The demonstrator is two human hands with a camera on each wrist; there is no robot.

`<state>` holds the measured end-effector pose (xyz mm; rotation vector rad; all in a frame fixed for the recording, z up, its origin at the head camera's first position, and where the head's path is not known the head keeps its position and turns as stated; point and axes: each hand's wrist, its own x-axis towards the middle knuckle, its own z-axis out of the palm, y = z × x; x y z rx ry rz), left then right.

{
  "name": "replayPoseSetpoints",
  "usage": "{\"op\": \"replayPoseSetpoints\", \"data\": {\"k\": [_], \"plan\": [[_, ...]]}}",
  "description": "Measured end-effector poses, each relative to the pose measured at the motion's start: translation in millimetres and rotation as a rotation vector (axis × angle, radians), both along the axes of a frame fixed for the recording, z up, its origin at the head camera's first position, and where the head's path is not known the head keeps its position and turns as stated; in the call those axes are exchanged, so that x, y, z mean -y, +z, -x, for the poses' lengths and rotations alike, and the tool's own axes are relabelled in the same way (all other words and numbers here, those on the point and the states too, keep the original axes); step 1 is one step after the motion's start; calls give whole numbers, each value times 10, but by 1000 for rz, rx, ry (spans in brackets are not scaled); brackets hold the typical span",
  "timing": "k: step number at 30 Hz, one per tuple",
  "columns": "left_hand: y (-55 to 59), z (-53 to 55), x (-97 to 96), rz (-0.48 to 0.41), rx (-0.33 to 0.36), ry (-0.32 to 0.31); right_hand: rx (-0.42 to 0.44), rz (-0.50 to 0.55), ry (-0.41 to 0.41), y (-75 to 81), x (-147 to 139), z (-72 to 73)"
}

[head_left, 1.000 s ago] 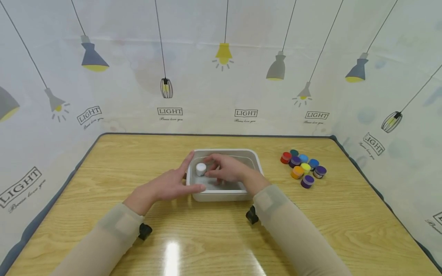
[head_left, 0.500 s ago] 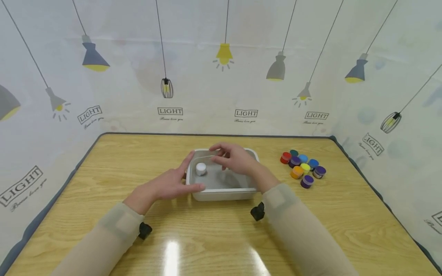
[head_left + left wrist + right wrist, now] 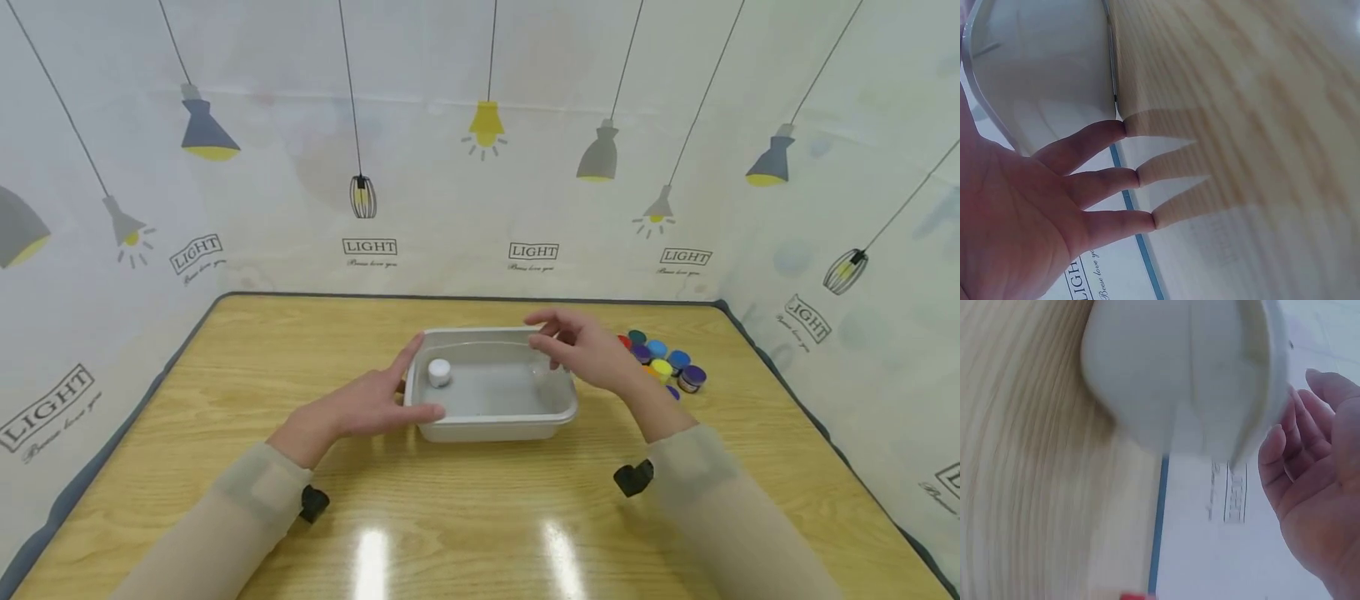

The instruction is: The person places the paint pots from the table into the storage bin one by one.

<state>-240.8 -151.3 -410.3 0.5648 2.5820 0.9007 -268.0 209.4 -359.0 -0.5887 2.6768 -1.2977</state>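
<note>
On the wooden table stands a light grey plastic tub (image 3: 491,420). Inside its left end is a small jar with a white lid (image 3: 438,372). My left hand (image 3: 367,402) rests against the tub's left end, thumb on the near rim and index finger along the far corner. The left wrist view shows the other fingers (image 3: 1104,187) spread and straight beside the tub wall. Above the tub's right rim hovers my right hand (image 3: 588,350), fingers loosely bent, nothing seen in them. In the right wrist view this hand (image 3: 1316,469) is apart from the tub.
To the right of the tub, several small paint jars (image 3: 661,371) stand in a cluster, partly hidden by my right hand and wrist. A printed cloth backdrop (image 3: 450,200) surrounds the table (image 3: 315,333) at the back and sides.
My right hand has risen out of the tub and moved right, over the right rim towards the paint jars. The left hand and the white-lidded jar have stayed in place.
</note>
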Motion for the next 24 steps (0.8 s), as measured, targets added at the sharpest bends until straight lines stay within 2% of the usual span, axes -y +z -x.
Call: {"op": "replayPoseSetpoints", "data": {"k": [5, 15, 24], "plan": [[8, -12, 8, -12, -6, 1, -20, -33, -48, 4, -374, -98], [-11, -28, 10, -20, -22, 7, 22, -80, -175, -171, -1163, -318], [-26, -30, 14, -24, -22, 11, 10, -151, -205, -359, -1674, -435]]}}
